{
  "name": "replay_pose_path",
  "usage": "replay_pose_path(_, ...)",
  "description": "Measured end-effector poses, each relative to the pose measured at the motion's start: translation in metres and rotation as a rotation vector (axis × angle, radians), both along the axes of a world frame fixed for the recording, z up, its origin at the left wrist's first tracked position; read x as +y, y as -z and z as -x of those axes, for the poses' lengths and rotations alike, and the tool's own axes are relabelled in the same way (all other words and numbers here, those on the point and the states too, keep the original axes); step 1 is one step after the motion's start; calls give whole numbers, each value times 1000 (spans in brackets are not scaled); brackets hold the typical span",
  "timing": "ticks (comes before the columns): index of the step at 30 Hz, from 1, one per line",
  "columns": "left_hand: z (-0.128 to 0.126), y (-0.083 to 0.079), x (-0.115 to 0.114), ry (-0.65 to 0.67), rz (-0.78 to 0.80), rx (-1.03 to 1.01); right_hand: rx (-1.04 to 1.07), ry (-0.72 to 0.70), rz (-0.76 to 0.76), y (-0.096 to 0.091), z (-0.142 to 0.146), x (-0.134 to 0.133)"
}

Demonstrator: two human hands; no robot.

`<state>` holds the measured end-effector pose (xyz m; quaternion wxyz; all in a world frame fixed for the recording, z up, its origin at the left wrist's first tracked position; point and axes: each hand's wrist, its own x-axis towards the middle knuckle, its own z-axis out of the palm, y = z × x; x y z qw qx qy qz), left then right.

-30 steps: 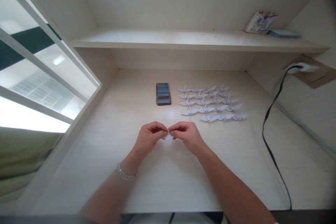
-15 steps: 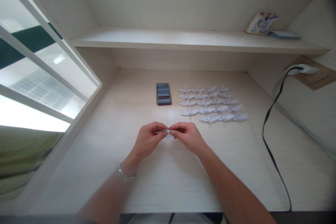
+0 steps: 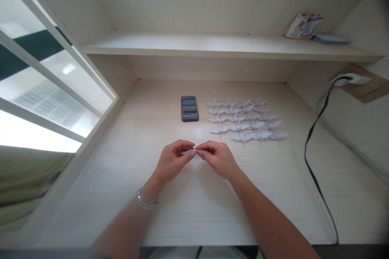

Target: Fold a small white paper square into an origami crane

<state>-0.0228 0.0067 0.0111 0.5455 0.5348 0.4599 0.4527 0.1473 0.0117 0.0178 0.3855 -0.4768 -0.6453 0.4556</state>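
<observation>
My left hand (image 3: 173, 161) and my right hand (image 3: 216, 158) meet over the middle of the pale wooden desk (image 3: 121, 194). Both pinch a small piece of folded white paper (image 3: 192, 152) between thumb and fingertips, and most of the paper is hidden by the fingers. A bracelet sits on my left wrist. Beyond my hands lie rows of several finished white paper cranes (image 3: 244, 120). A dark phone (image 3: 189, 108) lies flat to the left of the cranes.
A black cable (image 3: 313, 158) runs from a wall plug (image 3: 352, 79) at the right down across the desk. A shelf (image 3: 212, 44) above the desk holds a small printed packet (image 3: 304, 25) at its right end. White window bars stand at the left.
The paper has gone from a wider shape below my fingertips to a thin strip pinched between them. My hands have stayed in the same place.
</observation>
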Motion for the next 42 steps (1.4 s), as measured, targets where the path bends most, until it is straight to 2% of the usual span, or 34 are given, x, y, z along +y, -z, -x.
replay_pose_path(11,-3,0,-1,-81,-25,59,-61,3,-33,0,3,-1)
replay_pose_path(20,-4,2,-2,-56,-23,29,-101,-8,-92,0,3,-2)
replay_pose_path(28,-6,0,-3,-113,-75,77,-54,-12,0,-1,0,1)
replay_pose_path(38,-7,3,-3,-133,-95,104,-87,-35,-19,-2,-4,2)
replay_pose_path(42,-6,2,-2,-126,-85,92,-30,-61,31,-1,-4,3)
